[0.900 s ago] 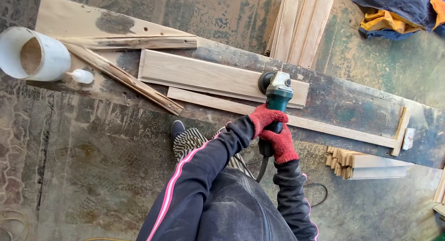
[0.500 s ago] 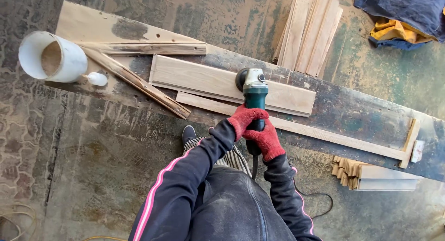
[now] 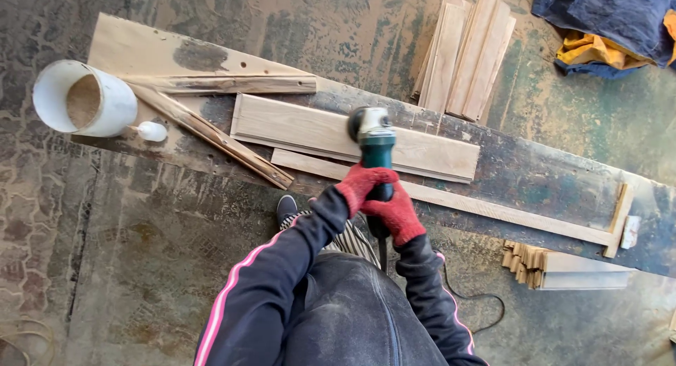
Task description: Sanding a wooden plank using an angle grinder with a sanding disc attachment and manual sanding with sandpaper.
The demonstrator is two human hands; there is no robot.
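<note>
A green and grey angle grinder (image 3: 374, 142) rests its disc on a pale wooden board (image 3: 317, 131) lying on a long worn workbench (image 3: 535, 176). Both hands wear red gloves and wrap the grinder's handle. My left hand (image 3: 361, 183) grips nearer the tool's head. Just behind it, my right hand (image 3: 396, 214) holds the rear of the handle. The tool's cable (image 3: 465, 302) trails down to the floor. A thin wood strip (image 3: 493, 209) lies along the bench's near side beside the board.
A white bucket (image 3: 84, 98) with sawdust lies at the bench's left end beside a small white object (image 3: 151, 131) and two rough sticks (image 3: 211, 135). Stacked boards (image 3: 465, 52) lie beyond the bench; a pile of short slats (image 3: 556, 264) and cloth (image 3: 620, 21) are on the floor.
The grinder has slid leftward along the board, from near its right end toward its middle, with both hands staying on the handle.
</note>
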